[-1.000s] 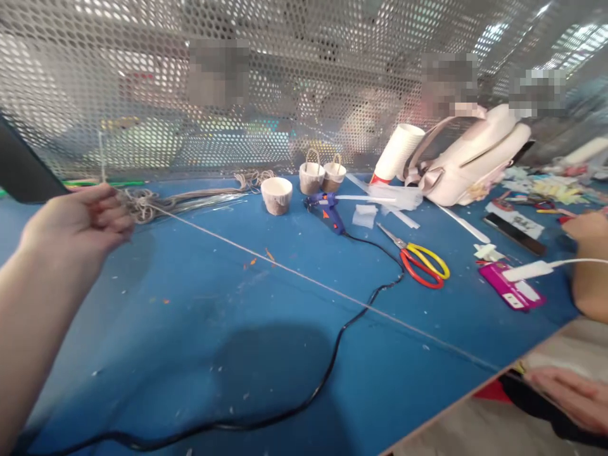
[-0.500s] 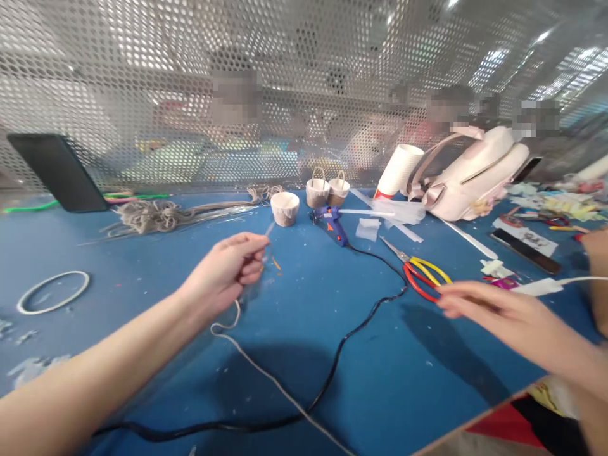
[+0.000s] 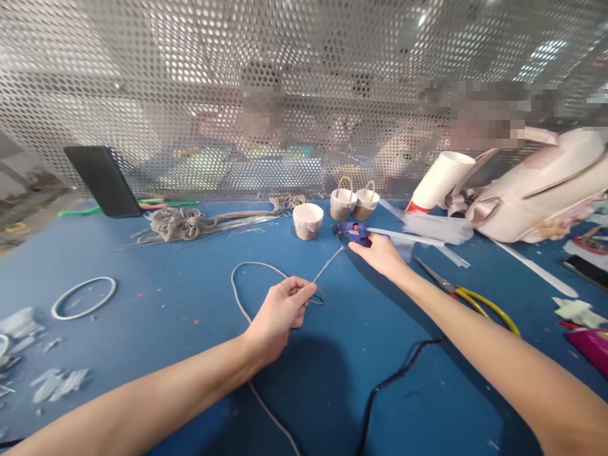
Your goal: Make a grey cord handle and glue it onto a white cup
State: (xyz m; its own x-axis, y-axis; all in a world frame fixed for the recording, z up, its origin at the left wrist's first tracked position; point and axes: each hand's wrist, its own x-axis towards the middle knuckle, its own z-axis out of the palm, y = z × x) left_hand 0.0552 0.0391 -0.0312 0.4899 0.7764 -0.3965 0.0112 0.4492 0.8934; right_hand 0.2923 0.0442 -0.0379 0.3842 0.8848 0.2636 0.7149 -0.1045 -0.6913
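Blue-violet glue gun [image 3: 354,230], pale grey cord [image 3: 328,264]

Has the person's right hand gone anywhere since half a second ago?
Yes. Judged against the scissors, the right hand has moved left and farther back across the table: then beside them, it is now at the glue gun.

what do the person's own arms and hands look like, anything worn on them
The left forearm and right forearm are bare, no sleeves in view. The left hand and right hand are ungloved; no watch or bracelet shows.
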